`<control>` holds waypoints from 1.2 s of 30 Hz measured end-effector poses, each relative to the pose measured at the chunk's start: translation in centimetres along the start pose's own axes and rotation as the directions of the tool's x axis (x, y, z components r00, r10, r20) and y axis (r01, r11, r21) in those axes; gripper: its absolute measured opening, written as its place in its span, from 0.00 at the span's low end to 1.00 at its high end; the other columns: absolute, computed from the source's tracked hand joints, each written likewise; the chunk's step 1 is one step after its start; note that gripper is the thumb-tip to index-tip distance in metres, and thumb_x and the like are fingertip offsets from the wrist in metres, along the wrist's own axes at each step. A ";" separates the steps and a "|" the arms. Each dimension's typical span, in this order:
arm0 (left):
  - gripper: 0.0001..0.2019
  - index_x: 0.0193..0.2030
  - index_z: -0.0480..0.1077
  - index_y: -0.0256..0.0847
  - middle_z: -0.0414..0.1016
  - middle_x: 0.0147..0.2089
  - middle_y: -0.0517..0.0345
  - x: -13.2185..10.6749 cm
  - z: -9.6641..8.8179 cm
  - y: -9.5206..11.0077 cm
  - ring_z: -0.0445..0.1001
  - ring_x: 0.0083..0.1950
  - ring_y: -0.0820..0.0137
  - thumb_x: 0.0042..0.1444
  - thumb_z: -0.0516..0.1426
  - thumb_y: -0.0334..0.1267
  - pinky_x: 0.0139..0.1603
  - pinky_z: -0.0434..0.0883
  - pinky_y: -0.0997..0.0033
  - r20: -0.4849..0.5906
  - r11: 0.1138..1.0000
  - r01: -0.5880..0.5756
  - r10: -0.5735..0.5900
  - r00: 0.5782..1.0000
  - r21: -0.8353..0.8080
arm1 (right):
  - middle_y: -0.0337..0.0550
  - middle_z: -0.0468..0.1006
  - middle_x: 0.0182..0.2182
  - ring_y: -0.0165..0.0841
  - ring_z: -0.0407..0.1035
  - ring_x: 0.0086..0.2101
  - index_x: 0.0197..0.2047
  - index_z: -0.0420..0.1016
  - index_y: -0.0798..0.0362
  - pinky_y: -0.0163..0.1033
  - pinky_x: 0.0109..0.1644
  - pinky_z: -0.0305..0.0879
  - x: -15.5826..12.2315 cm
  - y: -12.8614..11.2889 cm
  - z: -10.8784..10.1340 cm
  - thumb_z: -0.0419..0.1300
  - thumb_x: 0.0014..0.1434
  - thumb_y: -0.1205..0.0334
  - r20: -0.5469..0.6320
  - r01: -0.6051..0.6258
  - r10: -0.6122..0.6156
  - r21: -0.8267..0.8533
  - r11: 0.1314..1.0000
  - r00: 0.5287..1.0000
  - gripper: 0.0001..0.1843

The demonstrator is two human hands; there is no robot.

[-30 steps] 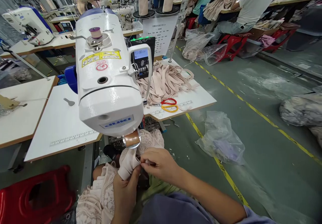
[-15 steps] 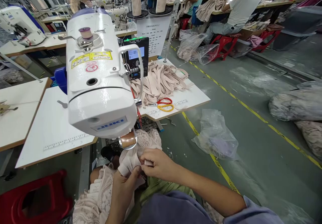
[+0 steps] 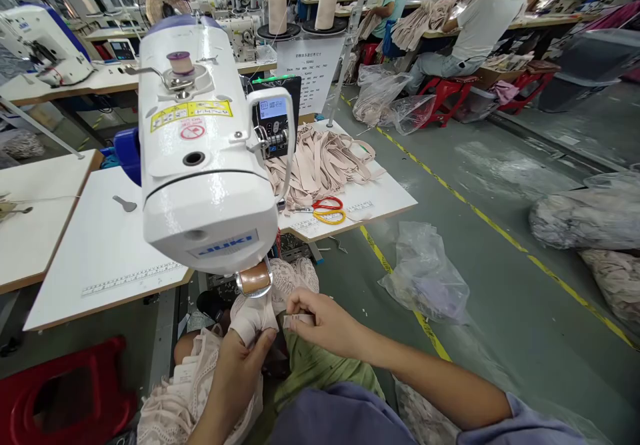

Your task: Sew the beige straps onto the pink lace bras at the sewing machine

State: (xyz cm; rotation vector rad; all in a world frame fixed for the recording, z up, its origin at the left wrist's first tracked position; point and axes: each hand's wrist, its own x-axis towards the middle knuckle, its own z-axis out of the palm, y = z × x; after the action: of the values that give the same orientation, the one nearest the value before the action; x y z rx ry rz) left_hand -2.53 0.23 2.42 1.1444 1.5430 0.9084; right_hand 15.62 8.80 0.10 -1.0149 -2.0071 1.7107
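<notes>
Pale garment [image 3: 255, 315] pinched in left fingers [image 3: 263, 348], likely to hold its edge steady; right fingers [image 3: 300, 298] grip a small pale strip [image 3: 296, 320] just beside. Sewing machine [image 3: 210, 211] ahead.

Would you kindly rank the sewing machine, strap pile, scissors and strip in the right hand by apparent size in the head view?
1. Sewing machine
2. Strap pile
3. Scissors
4. Strip, partly covered

Left hand [image 3: 239, 363]: fingers partly hidden behind fabric [image 3: 253, 317]. Right hand [image 3: 325, 321]: strip [image 3: 291, 321] partly covered, marks too small. Lace [image 3: 193, 385] left of both, bottom cut off; stool [image 3: 111, 391] farther left, also cut off.
</notes>
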 end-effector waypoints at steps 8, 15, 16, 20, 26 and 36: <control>0.13 0.46 0.77 0.44 0.78 0.48 0.51 -0.4 0.7 1.0 0.73 0.53 0.58 0.58 0.58 0.45 0.58 0.66 0.64 0.005 1.000 0.009 -0.009 1.000 -0.004 | 0.29 0.62 0.23 0.26 0.54 0.23 0.35 0.58 0.50 0.32 0.28 0.47 -0.4 -1.5 -0.3 0.55 0.54 0.71 0.021 0.130 -0.129 -0.269 0.954 0.991 0.08; 0.15 0.40 0.78 0.39 0.77 0.31 0.57 -0.2 1.1 1.2 0.72 0.35 0.65 0.56 0.59 0.49 0.39 0.69 0.73 -0.042 0.998 0.050 -0.052 0.998 -0.044 | 0.33 0.71 0.27 0.28 0.62 0.27 0.40 0.68 0.50 0.32 0.32 0.53 0.3 -1.3 -1.0 0.59 0.57 0.66 0.044 0.105 -0.098 -0.234 0.966 0.994 0.07; 0.15 0.37 0.77 0.39 0.76 0.29 0.59 -0.1 1.1 1.2 0.71 0.33 0.66 0.56 0.59 0.49 0.37 0.68 0.73 -0.062 0.997 0.054 -0.057 0.996 -0.058 | 0.34 0.73 0.29 0.28 0.64 0.29 0.40 0.71 0.51 0.32 0.34 0.55 0.6 -1.2 -1.2 0.60 0.57 0.65 0.062 0.108 -0.096 -0.220 0.969 0.993 0.06; 0.15 0.28 0.74 0.39 0.70 0.24 0.62 0.2 0.9 1.0 0.66 0.30 0.71 0.56 0.59 0.49 0.33 0.65 0.76 -0.062 0.998 0.052 -0.055 0.997 -0.044 | 0.36 0.75 0.29 0.29 0.66 0.31 0.36 0.78 0.54 0.32 0.34 0.57 1.4 -0.8 -1.8 0.62 0.55 0.61 0.127 0.090 -0.073 -0.130 0.987 0.989 0.06; 0.18 0.26 0.71 0.38 0.67 0.23 0.63 0.4 0.6 0.8 0.60 0.27 0.74 0.54 0.61 0.52 0.29 0.61 0.76 -0.022 0.984 0.154 -0.157 0.987 -0.092 | 0.31 0.64 0.22 0.24 0.55 0.24 0.35 0.77 0.56 0.31 0.26 0.49 1.8 -0.4 -1.5 0.65 0.50 0.58 0.196 -0.146 0.114 0.160 0.976 0.974 0.11; 0.19 0.24 0.70 0.37 0.69 0.24 0.62 0.6 2.0 0.7 0.64 0.28 0.74 0.48 0.65 0.52 0.30 0.63 0.77 -0.194 0.941 0.178 -0.240 0.951 -0.288 | 0.33 0.67 0.24 0.26 0.58 0.26 0.35 0.75 0.55 0.31 0.27 0.52 0.8 -1.4 -0.6 0.63 0.55 0.54 0.066 -0.124 0.117 0.125 0.984 0.991 0.12</control>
State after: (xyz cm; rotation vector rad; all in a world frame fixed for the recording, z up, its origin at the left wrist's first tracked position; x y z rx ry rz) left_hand -0.51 1.00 2.42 0.6860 1.6293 1.0908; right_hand 14.99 9.77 1.40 -1.0734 -1.8756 1.9267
